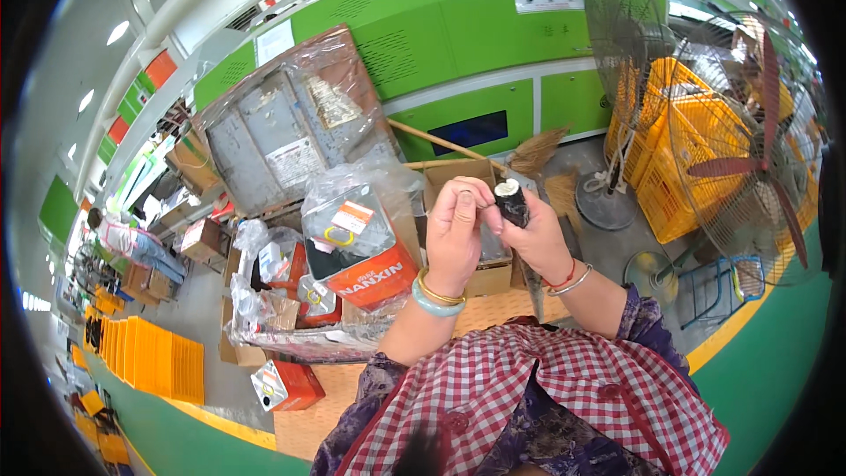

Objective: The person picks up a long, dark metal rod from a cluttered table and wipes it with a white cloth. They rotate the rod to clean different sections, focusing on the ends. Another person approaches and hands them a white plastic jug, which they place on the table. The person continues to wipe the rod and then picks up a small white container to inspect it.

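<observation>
My right hand is closed around a short black cylinder with a pale, rough round end facing up. Just to its left, my left hand is pinched shut, its fingertips close to the cylinder's side. Whatever lies between those fingertips is too small to make out. Below my right hand a narrow grey strip points down; I cannot tell whether it belongs to the cylinder. Behind my hands stands an open cardboard box.
At left, a red and grey metal can under clear plastic stands among other cans; another can is on the floor. A broom leans near the green machine. Yellow crates and a caged fan stand at right.
</observation>
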`<state>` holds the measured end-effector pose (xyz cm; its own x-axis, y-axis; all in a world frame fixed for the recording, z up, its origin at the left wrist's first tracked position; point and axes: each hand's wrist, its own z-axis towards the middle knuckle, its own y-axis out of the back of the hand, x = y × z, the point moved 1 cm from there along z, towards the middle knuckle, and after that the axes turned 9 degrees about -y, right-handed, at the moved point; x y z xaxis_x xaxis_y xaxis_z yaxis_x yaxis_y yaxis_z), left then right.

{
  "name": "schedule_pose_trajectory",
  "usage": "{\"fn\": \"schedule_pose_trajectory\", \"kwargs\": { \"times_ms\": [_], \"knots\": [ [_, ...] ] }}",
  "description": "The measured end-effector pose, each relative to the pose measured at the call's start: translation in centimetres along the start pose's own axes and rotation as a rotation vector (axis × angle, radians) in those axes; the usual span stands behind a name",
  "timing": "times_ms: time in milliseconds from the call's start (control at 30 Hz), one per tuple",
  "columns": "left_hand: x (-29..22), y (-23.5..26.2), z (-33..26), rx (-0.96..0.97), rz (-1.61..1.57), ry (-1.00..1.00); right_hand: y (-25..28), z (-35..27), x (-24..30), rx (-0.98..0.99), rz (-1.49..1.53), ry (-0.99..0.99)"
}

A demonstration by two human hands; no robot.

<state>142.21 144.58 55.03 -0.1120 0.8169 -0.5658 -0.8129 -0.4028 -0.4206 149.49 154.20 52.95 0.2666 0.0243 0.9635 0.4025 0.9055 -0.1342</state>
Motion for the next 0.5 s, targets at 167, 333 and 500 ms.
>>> {"fn": "schedule_pose_trajectory", "kwargs": {
  "times_ms": [167, 333, 500],
  "knots": [
    [-0.4, -1.6, -4.2, 0.426, 0.408, -0.081, 1.6, 2.1, -0.3, -0.184, -0.063, 0.065],
    [-1.7, -1.0, -2.7, 0.135, 0.488, 0.015, 2.3, 1.9, 1.3, -0.206, -0.006, 0.013],
    [-0.8, 2.8, 1.7, 0.071, 0.936, -0.314, 3.5, 1.3, -0.8, -0.223, -0.133, 0.215]
  ]
}}
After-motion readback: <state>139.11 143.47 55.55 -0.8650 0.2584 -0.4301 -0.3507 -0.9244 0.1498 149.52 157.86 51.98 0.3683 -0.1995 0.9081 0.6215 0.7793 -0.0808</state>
